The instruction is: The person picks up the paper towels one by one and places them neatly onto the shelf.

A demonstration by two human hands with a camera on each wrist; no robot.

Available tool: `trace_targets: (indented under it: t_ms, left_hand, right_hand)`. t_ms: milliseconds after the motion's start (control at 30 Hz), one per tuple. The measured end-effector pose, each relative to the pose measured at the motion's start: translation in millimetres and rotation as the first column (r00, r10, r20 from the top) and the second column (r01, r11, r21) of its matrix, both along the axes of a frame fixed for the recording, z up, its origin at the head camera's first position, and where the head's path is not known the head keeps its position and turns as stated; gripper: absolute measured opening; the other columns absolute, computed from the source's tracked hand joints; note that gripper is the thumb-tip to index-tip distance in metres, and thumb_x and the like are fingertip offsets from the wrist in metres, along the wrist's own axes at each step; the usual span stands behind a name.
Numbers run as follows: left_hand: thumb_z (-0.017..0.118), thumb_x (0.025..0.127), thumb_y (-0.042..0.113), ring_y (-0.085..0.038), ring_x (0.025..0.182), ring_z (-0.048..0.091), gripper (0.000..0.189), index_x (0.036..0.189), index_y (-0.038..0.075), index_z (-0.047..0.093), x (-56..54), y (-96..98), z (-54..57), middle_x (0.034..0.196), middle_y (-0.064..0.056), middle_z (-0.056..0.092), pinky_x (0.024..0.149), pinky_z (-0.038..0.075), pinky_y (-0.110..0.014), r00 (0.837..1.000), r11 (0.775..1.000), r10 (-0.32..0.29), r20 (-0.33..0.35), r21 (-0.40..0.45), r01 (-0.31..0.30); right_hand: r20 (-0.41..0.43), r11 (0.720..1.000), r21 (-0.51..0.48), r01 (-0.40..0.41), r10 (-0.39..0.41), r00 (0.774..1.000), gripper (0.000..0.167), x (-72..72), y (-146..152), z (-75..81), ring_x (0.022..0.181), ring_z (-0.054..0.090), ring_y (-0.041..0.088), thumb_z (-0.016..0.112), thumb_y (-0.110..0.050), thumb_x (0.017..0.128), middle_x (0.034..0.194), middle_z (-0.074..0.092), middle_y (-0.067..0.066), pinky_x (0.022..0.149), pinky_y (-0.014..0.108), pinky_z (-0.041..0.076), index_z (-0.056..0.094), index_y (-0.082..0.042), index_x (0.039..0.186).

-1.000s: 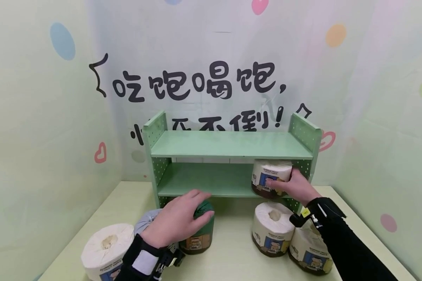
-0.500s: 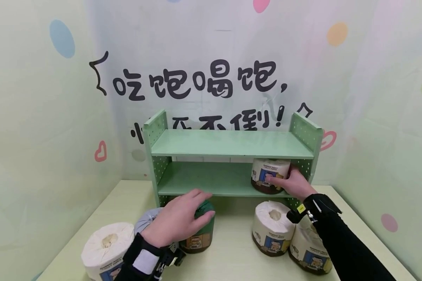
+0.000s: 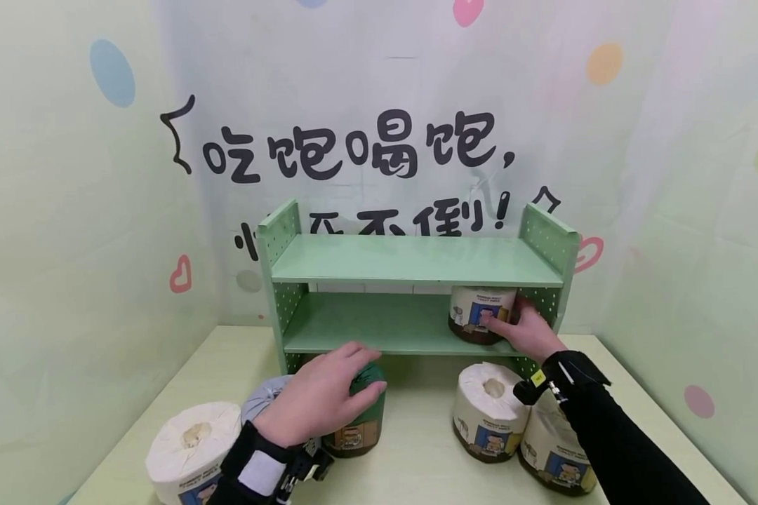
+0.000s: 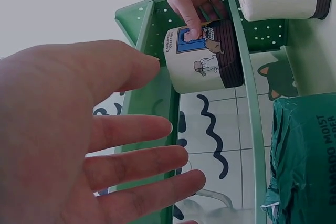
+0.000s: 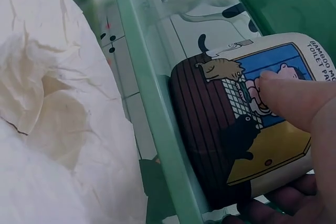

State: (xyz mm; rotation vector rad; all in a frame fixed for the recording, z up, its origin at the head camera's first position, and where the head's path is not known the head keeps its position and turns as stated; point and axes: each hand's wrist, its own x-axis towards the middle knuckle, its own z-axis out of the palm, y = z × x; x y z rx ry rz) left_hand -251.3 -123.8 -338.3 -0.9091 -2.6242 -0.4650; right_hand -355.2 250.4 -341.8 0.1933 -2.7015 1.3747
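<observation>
Our right hand (image 3: 530,333) grips a bamboo toilet paper roll (image 3: 462,312) in the green rack (image 3: 417,259); our left hand (image 3: 318,396) is spread

With the thumb on its printed label (image 5: 262,59) and the fingers curled round its right side, we hold this roll between the rack's 2 boards. It is upright at the right end of the lower board (image 3: 366,322), near that board's front edge and just beside the perforated right side panel (image 3: 546,235). Whether the board carries its full weight, we cannot tell.

Our left hand has its fingers straight and apart. It is at the rack's lower left front, partly hiding a green-wrapped roll (image 3: 371,414) and a lilac-wrapped roll (image 3: 263,396). From the left wrist we see those fingers clear of the green-wrapped roll; for the lilac-wrapped roll we cannot tell.

Near the left edge of the cream tabletop (image 3: 417,449) stands a white-wrapped roll (image 3: 173,459), its core hole facing up. Toward the right edge, 2 more stand just beside each other: an inner roll (image 3: 489,414) and an outer roll (image 3: 556,456) partly covered by our black right sleeve (image 3: 619,428). Beyond the tabletop's back edge, the pale wall (image 3: 366,70) bears black Chinese lettering and coloured spots (image 3: 111,73).
</observation>
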Motion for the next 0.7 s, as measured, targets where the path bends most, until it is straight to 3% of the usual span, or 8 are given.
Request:
trace_targets:
  t_ms: [300, 700]
  left_hand:
    - [0.069, 0.11, 0.036, -0.024, 0.117, 0.075, 0.042, 0.142, 0.009, 0.071, 0.5, -0.8, 0.1, 0.136, -0.008, 0.072, 0.097, 0.065, -0.045, 1.0, 1.0, -0.007, -0.008, -0.006, 0.007]
    - [0.068, 0.11, 0.036, -0.024, 0.118, 0.074, 0.042, 0.141, 0.009, 0.071, -0.4, -2.6, 1.3, 0.137, -0.008, 0.073, 0.098, 0.065, -0.045, 1.0, 1.0, -0.012, -0.021, -0.016, 0.012]
  right_hand:
    - [-0.004, 1.0, -0.009, -0.007, 0.007, 1.0, 0.085, 3.0, -2.2, -2.2, 0.157, 0.041, 0.052, 0.07, -0.038, 0.109, 0.168, 0.041, 0.034, 0.131, 0.064, 0.036, 0.025, 0.0, 0.17]
    - [0.051, 0.999, -0.026, -0.032, 0.033, 0.998, 0.099, 26.6, 4.7, 0.3, 0.16, 0.034, 0.055, 0.07, -0.043, 0.109, 0.173, 0.028, 0.038, 0.131, 0.064, 0.037, 0.013, 0.008, 0.171]
